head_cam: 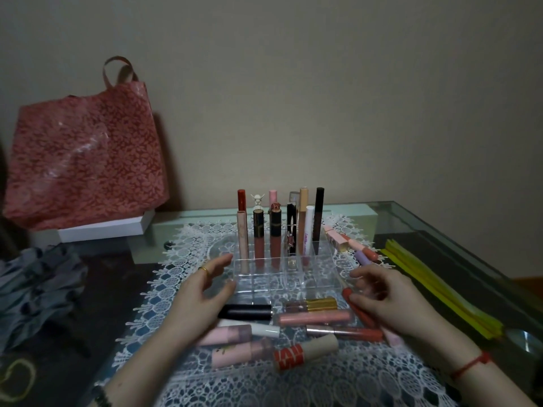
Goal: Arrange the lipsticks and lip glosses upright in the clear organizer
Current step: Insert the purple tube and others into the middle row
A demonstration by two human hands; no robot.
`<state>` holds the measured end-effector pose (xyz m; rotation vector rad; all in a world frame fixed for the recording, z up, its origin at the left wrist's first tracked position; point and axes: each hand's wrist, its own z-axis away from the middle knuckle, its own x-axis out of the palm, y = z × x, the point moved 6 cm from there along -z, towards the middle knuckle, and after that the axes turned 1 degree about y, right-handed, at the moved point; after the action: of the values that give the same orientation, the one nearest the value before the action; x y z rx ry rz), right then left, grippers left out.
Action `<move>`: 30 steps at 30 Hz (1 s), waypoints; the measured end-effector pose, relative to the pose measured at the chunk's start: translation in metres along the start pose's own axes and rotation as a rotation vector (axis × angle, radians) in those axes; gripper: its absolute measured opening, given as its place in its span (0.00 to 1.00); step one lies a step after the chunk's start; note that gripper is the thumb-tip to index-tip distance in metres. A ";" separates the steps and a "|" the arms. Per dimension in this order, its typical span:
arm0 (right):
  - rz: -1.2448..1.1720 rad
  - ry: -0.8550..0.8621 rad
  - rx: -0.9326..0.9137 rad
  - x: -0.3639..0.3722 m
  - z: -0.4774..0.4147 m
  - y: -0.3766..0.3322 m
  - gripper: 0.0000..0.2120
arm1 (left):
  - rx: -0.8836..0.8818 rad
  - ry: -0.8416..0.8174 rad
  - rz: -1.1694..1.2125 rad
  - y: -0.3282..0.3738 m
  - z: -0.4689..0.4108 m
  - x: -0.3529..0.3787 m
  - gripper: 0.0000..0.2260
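Leftmost, a red floral tote bag (85, 160) leans against the wall, off the glass-topped surface (440, 230) and its white lace mat (182, 248). Next, the left hand (202, 292) hovers with fingers spread and gripping nothing, just beside the front left corner of the clear acrylic organizer (282, 274). At centre, the organizer's two back rows hold about a dozen tubes standing upright, while its front compartments look unfilled. Just in front of it, a cluster of loose lipsticks and lip glosses (293, 327) lies flat, most with their long axes running left to right. To the right, the right hand (390, 301) curls loosely over a slim orange-red lip gloss tube (357, 308), which lies angled from the organizer's front right corner back toward the person; whether the fingers have closed on it cannot be told. That hand is plainly nearer this tube, which would need tipping upright. Further right, a few more tubes (352, 245) lie beside the organizer.
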<state>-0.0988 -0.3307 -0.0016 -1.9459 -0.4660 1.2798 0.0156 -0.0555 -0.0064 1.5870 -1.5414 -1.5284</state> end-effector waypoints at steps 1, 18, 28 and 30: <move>0.034 -0.008 -0.008 0.001 -0.001 -0.001 0.14 | -0.012 -0.017 -0.002 -0.003 0.001 0.001 0.18; 0.153 -0.047 0.180 0.010 -0.022 -0.002 0.21 | -0.017 -0.086 0.054 -0.009 0.002 0.004 0.19; -0.215 0.205 -0.021 -0.030 -0.032 -0.035 0.16 | -0.045 -0.095 0.084 -0.013 0.001 0.006 0.20; -0.369 0.262 -0.065 -0.035 -0.037 -0.042 0.15 | -0.042 -0.097 0.090 -0.014 0.001 0.006 0.20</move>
<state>-0.0769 -0.3399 0.0603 -1.9338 -0.6992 0.7741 0.0191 -0.0566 -0.0209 1.4197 -1.5994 -1.5980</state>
